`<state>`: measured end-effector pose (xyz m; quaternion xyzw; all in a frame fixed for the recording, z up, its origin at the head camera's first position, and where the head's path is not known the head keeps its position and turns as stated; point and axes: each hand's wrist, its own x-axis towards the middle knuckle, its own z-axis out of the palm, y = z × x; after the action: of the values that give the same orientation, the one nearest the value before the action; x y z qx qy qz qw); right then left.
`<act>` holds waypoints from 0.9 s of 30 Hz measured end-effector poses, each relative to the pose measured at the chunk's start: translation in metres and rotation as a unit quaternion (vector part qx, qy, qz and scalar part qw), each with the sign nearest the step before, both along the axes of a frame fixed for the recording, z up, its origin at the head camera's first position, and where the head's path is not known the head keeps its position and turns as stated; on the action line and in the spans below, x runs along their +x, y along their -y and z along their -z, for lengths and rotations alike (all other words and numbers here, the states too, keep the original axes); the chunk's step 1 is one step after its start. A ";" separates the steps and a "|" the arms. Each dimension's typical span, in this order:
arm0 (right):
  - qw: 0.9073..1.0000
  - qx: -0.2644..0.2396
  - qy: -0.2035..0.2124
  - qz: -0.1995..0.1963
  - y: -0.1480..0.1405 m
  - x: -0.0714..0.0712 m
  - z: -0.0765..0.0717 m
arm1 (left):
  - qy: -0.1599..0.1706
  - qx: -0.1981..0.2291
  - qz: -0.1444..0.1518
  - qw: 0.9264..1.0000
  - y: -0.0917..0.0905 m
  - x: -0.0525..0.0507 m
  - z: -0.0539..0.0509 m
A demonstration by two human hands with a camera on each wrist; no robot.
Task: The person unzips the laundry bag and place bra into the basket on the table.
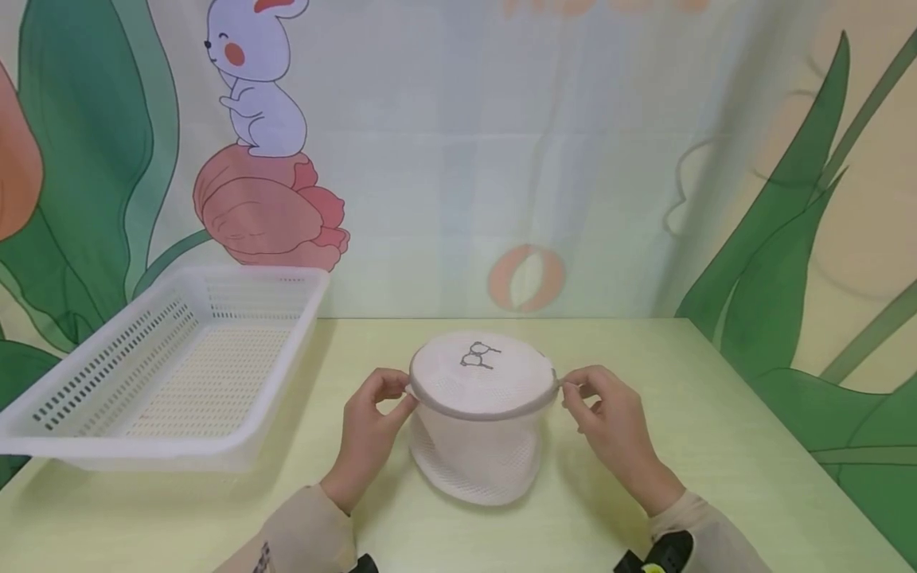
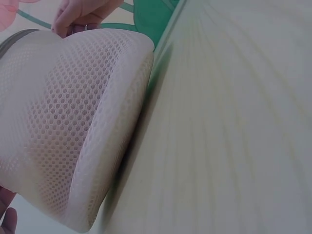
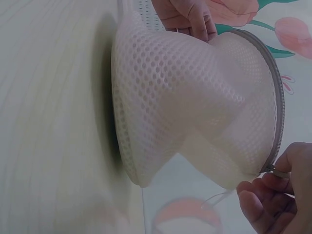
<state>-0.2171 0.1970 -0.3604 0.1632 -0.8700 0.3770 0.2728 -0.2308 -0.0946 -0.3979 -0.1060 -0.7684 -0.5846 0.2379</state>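
Observation:
A round white mesh laundry bag stands on the table between my hands, its side wall sagging and creased. Its flat lid carries a small dark line drawing and is edged by a grey zipper. My left hand pinches the bag's edge at the left side of the rim. On the opposite side, my right hand holds the zipper pull between thumb and finger. Honeycomb mesh fills much of the left wrist view, where only fingertips of the left hand show.
A white plastic basket with slotted walls stands at the left of the pale yellow-green table. Behind the table hangs a printed cloth with a rabbit, tulips and leaves.

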 end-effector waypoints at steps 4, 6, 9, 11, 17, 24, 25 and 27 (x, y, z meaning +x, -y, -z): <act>1.000 0.012 0.003 0.012 -0.004 0.000 -0.001 | -0.013 0.009 -0.001 1.000 -0.001 0.000 0.000; 1.000 0.020 0.002 0.024 -0.006 0.001 -0.002 | -0.017 0.013 0.001 1.000 -0.002 0.000 0.000; 0.999 0.028 0.000 0.038 -0.008 0.002 -0.004 | -0.020 0.017 0.001 1.000 -0.002 0.000 -0.001; 0.999 0.032 -0.003 0.044 -0.009 0.003 -0.006 | -0.021 0.018 0.001 1.000 -0.002 0.000 -0.001; 0.998 0.034 -0.006 0.048 -0.010 0.003 -0.009 | -0.018 0.023 0.000 1.000 -0.002 0.001 -0.001; 0.996 0.045 -0.046 0.056 -0.011 0.000 -0.013 | -0.016 0.029 0.004 0.999 -0.002 0.002 0.000; 0.996 0.048 -0.056 0.055 -0.010 -0.001 -0.014 | -0.016 0.029 0.004 0.999 -0.002 0.002 0.001; 0.994 0.053 -0.077 0.049 -0.008 -0.001 -0.017 | -0.015 0.028 0.005 0.999 -0.002 0.002 0.001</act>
<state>-0.2183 0.2045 -0.3431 0.1631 -0.8720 0.3031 0.3481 -0.2283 -0.0926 -0.3990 -0.1116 -0.7473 -0.6056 0.2495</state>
